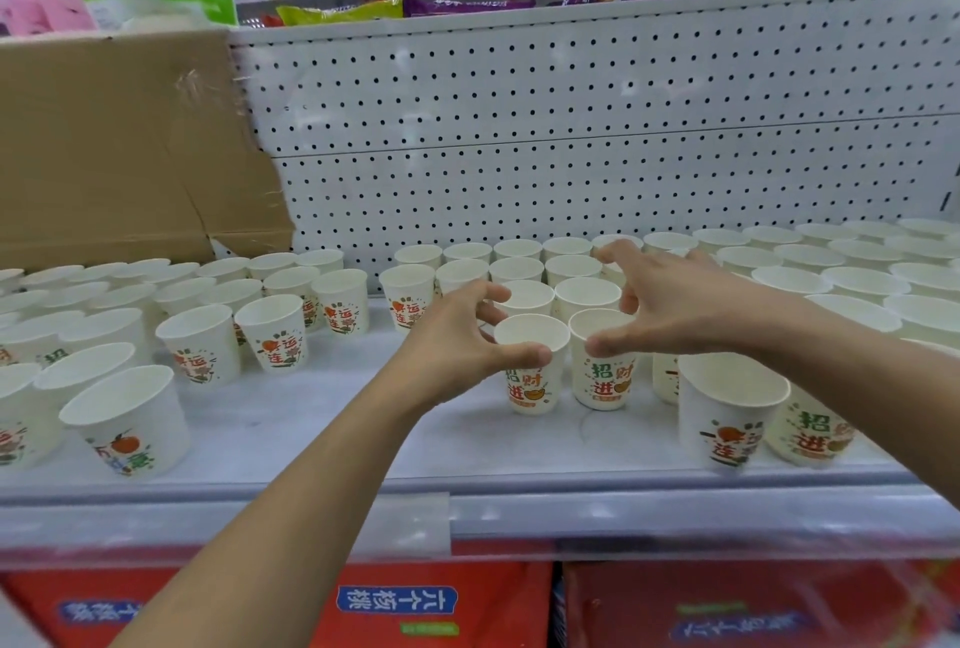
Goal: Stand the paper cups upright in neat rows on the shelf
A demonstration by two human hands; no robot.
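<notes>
Head view: paper cup [532, 387] sits between fingers [488, 291] of left hand [457, 351].

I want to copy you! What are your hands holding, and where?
The left hand grips the left cup by its rim; the right hand grips the right cup by its rim.
</notes>
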